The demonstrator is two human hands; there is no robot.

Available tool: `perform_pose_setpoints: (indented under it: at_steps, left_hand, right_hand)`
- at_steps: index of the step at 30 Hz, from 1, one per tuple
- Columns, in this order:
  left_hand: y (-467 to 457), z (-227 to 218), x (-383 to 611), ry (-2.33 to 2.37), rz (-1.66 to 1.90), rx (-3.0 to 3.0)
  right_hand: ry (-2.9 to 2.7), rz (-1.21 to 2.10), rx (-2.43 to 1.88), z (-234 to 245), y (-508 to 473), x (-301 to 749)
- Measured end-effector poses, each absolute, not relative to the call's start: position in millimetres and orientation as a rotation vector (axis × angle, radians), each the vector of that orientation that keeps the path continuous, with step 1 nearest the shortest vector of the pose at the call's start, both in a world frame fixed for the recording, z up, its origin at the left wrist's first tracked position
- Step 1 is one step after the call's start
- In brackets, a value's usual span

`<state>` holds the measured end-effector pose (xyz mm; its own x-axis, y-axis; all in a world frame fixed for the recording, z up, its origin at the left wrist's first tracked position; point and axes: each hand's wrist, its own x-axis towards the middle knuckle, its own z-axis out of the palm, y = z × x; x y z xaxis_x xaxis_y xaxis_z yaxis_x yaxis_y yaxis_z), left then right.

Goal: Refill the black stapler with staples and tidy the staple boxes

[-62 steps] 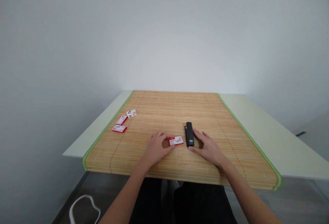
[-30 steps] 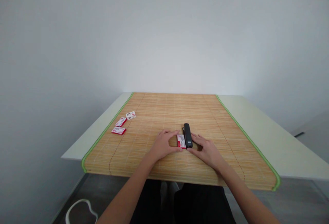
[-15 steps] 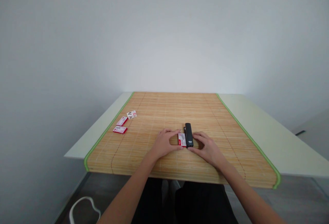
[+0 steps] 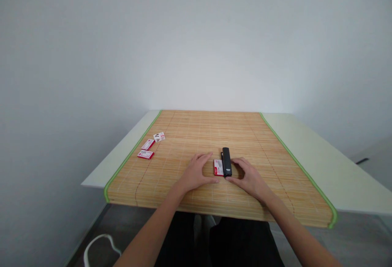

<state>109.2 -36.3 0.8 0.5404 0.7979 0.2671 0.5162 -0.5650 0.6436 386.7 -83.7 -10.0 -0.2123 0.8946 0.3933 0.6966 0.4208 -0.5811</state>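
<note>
A black stapler [image 4: 227, 162] lies lengthwise on the bamboo mat, pointing away from me. Flush against its left side is a small red and white box [image 4: 218, 167], perhaps of staples. My right hand [image 4: 247, 177] curves around the stapler's right side, thumb at the near end and fingertips against its edge. My left hand [image 4: 197, 172] is open to the left of the box, thumb and fingers spread, with a small gap between them and it.
On the mat's left side lie two red and white boxes [image 4: 148, 144] [image 4: 145, 154] and a white card-like piece [image 4: 159, 136] with dark and red marks. The green-edged bamboo mat [image 4: 196, 128] covers the middle of a white table [image 4: 306, 148]. Behind stands a wall.
My left hand has let go of the box and drawn slightly left. The box and stapler stay side by side, with my right hand still at the stapler. The view has shifted slightly.
</note>
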Motion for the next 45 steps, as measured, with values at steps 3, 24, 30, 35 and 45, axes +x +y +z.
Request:
perform_pose_setpoints:
  at_steps: [3, 24, 30, 35, 45]
  left_hand:
    - [-36, 4, 72, 1.208, 0.813, 2.313]
    - [-37, 24, -10, 1.687, 0.96, 1.991]
    - [-49, 23, 83, 1.112, 0.88, 2.09]
    - [-29, 19, 105, 1.012, 0.808, 2.137]
    - [-25, 9, 110, 1.008, 0.714, 2.176]
  right_hand:
    - [-1.985, 0.375, -1.355, -10, -83, 388]
    - [-1.995, 0.363, -1.358, -12, -82, 388]
    - [-2.003, 0.365, -1.353, -10, -83, 387]
    - [-2.005, 0.373, -1.34, -10, -82, 387]
    - [-2.001, 0.375, -1.322, -14, -81, 388]
